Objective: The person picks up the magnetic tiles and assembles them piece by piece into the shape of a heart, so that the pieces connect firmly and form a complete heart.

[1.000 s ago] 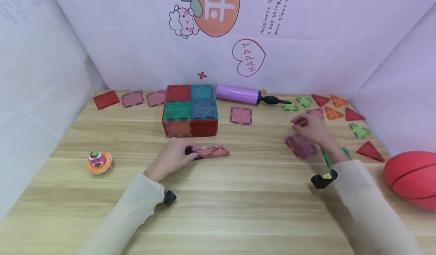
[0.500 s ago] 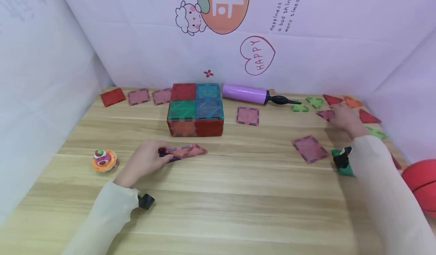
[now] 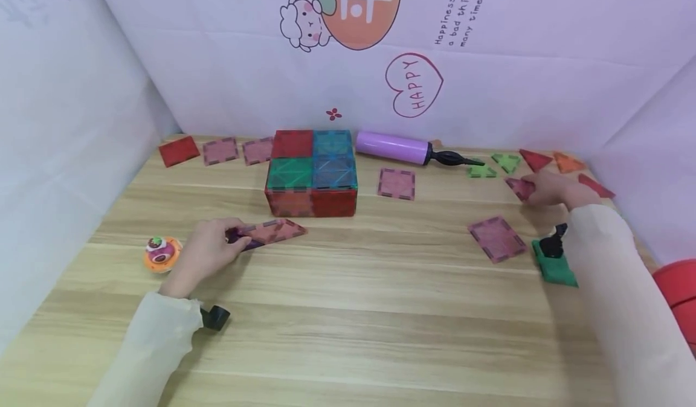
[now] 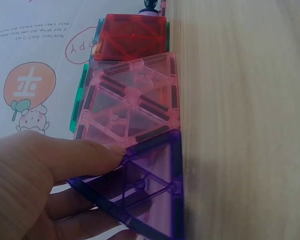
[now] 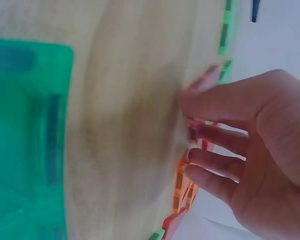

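Observation:
My left hand [image 3: 209,247] pinches a purple triangular magnetic tile [image 4: 157,187], thumb on its face and fingers behind. Joined edge to edge with it are pink triangular tiles [image 4: 127,102], forming a flat strip that points right. At the back right, my right hand [image 3: 554,191] pinches a pink triangular tile [image 3: 518,188] between thumb and fingers; the fingers hide part of it. A low box of red, green, blue and orange tiles [image 3: 285,174] stands behind the left hand's strip. A pink square tile [image 3: 497,238] lies in front of the right hand.
A purple balloon pump [image 3: 393,148] lies by the back wall. Green [image 3: 506,162], red [image 3: 535,160] and orange triangles [image 3: 568,162] lie back right. A green tile [image 3: 560,272] is under the right forearm, a red ball [image 3: 676,292] beyond. A donut-shaped toy [image 3: 162,255] sits left.
My left hand has moved left with the purple and pink strip. My right hand has gone from above the pink square tile to the back right and taken hold of the pink triangle.

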`<state>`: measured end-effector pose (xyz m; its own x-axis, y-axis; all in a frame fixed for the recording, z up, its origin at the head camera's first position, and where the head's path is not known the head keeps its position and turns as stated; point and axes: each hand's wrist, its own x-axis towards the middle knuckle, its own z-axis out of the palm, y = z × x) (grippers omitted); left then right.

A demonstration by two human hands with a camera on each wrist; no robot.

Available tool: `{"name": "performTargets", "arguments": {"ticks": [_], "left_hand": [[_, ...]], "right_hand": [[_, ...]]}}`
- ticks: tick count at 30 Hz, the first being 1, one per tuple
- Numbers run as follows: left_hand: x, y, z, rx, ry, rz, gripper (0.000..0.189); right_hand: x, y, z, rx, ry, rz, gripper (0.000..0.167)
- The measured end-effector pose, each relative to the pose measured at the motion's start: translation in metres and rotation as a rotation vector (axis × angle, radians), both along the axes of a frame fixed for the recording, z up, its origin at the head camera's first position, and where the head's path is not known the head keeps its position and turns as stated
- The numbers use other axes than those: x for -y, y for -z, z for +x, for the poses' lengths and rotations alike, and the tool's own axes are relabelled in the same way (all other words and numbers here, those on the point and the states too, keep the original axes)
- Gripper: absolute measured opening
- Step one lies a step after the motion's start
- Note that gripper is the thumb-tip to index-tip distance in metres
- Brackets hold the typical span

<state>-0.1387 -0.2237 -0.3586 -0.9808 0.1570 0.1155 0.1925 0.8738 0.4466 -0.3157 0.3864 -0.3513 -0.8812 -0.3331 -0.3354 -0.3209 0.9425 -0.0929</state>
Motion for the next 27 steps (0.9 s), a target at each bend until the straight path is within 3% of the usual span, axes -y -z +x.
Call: {"name": "performTargets", "arguments": {"ticks": [4, 7, 10, 15, 18, 23, 27], "left_hand": [[0.001, 0.003, 0.000, -0.048, -0.035, 0.020, 0.014], [0.002, 0.003, -0.001, -0.068, -0.043, 0.009, 0.013], [0.001, 0.002, -0.004, -0.056, -0.028, 0.003, 0.013], [-0.001, 0.001, -0.006, -0.009, -0.013, 0.012, 0.013], [0.000, 0.003, -0.006, 0.011, -0.011, 0.023, 0.014], [0.003, 0.003, -0.008, 0.030, -0.009, 0.023, 0.019], [0.004, 0.002, -0.008, 0.038, 0.001, 0.023, 0.022]], "right_hand": [[0.001, -0.001, 0.006, 0.011, 0.030, -0.053, 0.066], [0.003, -0.001, 0.010, -0.001, 0.098, -0.100, 0.063], [0.004, -0.001, 0.015, 0.016, 0.191, -0.164, 0.059], [0.007, 0.001, 0.023, -0.016, 0.297, -0.259, 0.066], [0.012, 0.003, 0.025, -0.082, 0.289, -0.313, 0.062], [0.029, 0.002, 0.032, -0.228, 0.216, -0.406, 0.028], [0.053, -0.003, 0.047, -0.301, 0.191, -0.465, 0.020]]}}
